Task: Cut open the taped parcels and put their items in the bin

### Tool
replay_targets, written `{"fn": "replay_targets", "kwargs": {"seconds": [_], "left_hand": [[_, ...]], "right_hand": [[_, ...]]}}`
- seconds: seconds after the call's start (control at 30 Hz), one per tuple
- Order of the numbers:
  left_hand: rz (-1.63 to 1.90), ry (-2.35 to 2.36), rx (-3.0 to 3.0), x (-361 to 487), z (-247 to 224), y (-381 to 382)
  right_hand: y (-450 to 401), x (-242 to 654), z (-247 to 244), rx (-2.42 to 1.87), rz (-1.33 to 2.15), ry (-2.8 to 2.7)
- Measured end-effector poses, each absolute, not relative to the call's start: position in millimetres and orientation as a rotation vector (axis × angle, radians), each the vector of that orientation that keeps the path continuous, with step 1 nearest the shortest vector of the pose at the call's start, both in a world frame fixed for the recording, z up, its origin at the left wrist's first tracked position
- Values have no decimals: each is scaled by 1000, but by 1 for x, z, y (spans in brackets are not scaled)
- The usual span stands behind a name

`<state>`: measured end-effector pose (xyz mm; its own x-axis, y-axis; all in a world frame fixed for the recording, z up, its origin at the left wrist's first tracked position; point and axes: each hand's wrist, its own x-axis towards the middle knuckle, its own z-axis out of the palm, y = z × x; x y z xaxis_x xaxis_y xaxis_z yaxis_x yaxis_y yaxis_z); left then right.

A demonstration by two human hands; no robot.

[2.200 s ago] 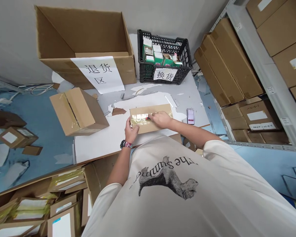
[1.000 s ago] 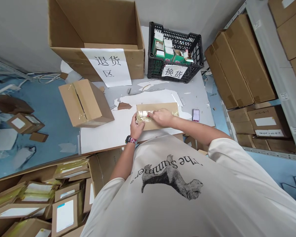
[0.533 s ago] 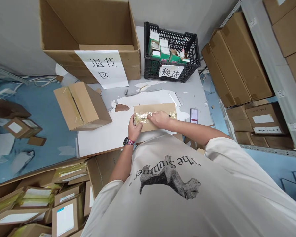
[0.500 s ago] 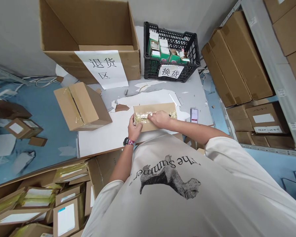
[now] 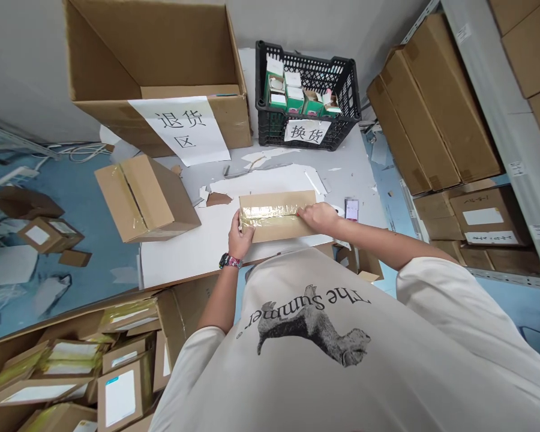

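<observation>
A flat cardboard box (image 5: 274,233) lies on the worktable with shiny yellowish tape along its middle seam. My left hand (image 5: 240,235) grips its left end, thumb on top and fingers around the far side. My right hand (image 5: 320,217) is closed over the right part of the tape. Whatever it holds is mostly hidden; only a small reddish spot shows at the fingertips. A dark line runs in the tape just left of that hand.
Behind stand a large open carton (image 5: 162,126) and a black crate (image 5: 308,99) of small green-white boxes. A taped carton (image 5: 155,198) sits left, a phone (image 5: 351,209) right. A bin of parcels (image 5: 171,306) is at lower left, shelving (image 5: 517,168) at right.
My right hand has slid right along the tape, from the box's middle toward its right end. My left hand still holds the left end. The view has shifted slightly.
</observation>
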<state>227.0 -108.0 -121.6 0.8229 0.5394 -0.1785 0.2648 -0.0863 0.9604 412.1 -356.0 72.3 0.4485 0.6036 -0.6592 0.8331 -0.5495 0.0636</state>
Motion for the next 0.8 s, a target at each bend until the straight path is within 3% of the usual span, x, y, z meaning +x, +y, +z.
{"fn": "replay_targets", "kwargs": {"seconds": [0.27,0.8], "left_hand": [[243,620,1765,227,-116,-107],[166,613,1930,224,-114,-100]], "right_hand": [[-427,434,78,2292,-816,1088],[-476,456,69,2326,-800,1208]]}}
